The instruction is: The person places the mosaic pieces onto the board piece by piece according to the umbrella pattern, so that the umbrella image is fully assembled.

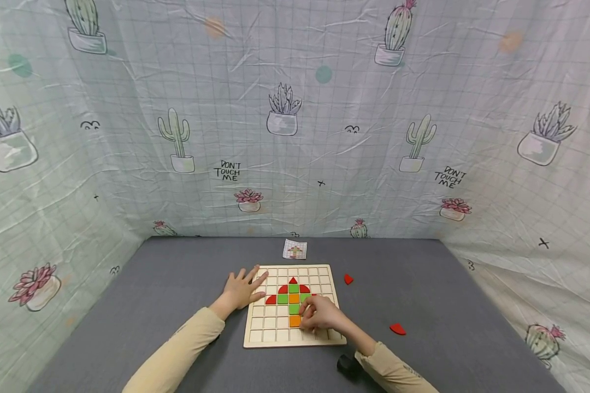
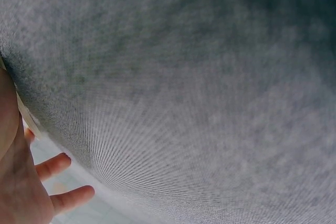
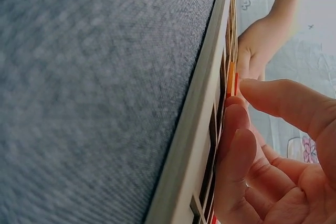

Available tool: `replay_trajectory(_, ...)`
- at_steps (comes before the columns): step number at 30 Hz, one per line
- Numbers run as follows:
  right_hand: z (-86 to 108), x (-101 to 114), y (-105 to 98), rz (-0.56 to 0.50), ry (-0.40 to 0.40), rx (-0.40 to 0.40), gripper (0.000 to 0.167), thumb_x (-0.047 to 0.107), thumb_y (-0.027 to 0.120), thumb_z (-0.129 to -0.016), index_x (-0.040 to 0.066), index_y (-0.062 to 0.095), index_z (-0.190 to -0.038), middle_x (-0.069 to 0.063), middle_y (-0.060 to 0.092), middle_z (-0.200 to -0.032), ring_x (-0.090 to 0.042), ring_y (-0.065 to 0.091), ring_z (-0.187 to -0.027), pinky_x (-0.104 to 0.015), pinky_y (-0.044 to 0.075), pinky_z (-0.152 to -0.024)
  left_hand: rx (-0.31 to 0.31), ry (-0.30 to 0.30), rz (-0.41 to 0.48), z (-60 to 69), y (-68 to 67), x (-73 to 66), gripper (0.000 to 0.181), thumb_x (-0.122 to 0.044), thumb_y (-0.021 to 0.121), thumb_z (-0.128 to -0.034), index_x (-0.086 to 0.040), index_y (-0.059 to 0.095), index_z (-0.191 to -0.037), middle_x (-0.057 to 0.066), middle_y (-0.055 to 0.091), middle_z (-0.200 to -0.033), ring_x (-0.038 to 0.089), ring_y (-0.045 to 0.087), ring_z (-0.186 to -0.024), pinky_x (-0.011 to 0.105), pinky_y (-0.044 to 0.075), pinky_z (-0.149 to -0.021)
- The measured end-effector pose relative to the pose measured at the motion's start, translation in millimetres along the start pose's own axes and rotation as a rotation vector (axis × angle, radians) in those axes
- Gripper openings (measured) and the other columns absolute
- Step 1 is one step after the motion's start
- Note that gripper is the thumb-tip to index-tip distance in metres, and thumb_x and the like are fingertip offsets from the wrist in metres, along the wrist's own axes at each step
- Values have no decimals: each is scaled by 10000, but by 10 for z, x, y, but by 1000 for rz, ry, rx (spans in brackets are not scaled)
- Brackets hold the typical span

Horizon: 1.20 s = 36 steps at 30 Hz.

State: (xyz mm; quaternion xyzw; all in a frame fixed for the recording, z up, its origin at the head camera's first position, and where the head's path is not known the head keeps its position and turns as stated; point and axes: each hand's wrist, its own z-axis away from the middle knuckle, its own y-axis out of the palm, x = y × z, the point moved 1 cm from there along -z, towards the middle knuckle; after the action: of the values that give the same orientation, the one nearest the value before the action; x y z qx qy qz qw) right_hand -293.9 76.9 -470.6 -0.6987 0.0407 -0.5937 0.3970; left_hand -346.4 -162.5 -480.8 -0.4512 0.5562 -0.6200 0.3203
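A pale wooden grid board (image 1: 267, 335) lies on the grey table. My left hand (image 1: 237, 289) rests at its left edge, fingers spread; in the left wrist view that hand (image 2: 21, 182) shows its extended fingers. Green, orange and red tiles form a figure, with a red triangle (image 1: 293, 280) at the top and an orange square tile (image 1: 295, 321) at the bottom. My right hand (image 1: 319, 314) has curled fingers at that square's right side. In the right wrist view, its thumb (image 3: 283, 98) is by orange and red tile edges; whether it pinches one is unclear.
Two loose red tiles, one upper (image 1: 348, 279) and one lower (image 1: 397, 329), lie right of the board. Behind it is a small printed card (image 1: 295, 249) with a similar figure. A cactus-print cloth (image 1: 319, 207) hangs behind the table. A black object (image 1: 349, 367) sits below my right forearm.
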Motion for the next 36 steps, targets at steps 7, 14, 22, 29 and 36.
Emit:
replay_trajectory(7, 17, -14, -9, 8, -19, -3, 188, 29, 705, -682, -31, 613, -834, -41, 604, -597, -93, 532, -480, -227, 461, -436, -44, 10, 17, -87, 207, 64, 595, -604, 194, -895, -367, 92, -1431, 24, 164, -1502, 341, 350, -1242, 578, 331, -877)
replay_trajectory(14, 73, -38, -70, 9, -53, -5, 176, 55, 690, -715, -14, 613, -857, -60, 628, -651, -120, 541, -491, -256, 464, -450, -6, -1, 11, -9, 29, 1, 577, -544, 339, -897, -285, 265, -1407, 49, 275, -1460, 343, 373, -1227, 560, 343, -883)
replay_trajectory(22, 133, -101, -167, 8, -90, -16, 168, 51, 680, -735, -20, 608, -870, -106, 646, -704, -82, 549, -540, -221, 462, -470, 0, -3, -6, 22, -25, -16, 580, -543, 339, -895, -263, 293, -1401, 51, 284, -1457, 341, 375, -1219, 541, 353, -875)
replay_trajectory(29, 211, -180, -304, 24, -72, -46, 161, 59, 680, -746, -15, 600, -865, -98, 642, -722, -101, 528, -526, -218, 438, -458, -6, 1, -1, 30, -28, -13, 568, -522, 361, -899, -245, 313, -1393, 62, 303, -1446, 342, 388, -1210, 543, 358, -864)
replay_trajectory(36, 285, -288, -451, -9, -61, -67, 159, 12, 632, -758, -46, 597, -902, -139, 651, -745, -124, 533, -538, -231, 434, -457, 1, -5, -9, 27, -27, -7, 578, -537, 343, -898, -262, 288, -1404, 53, 284, -1458, 337, 382, -1218, 538, 355, -875)
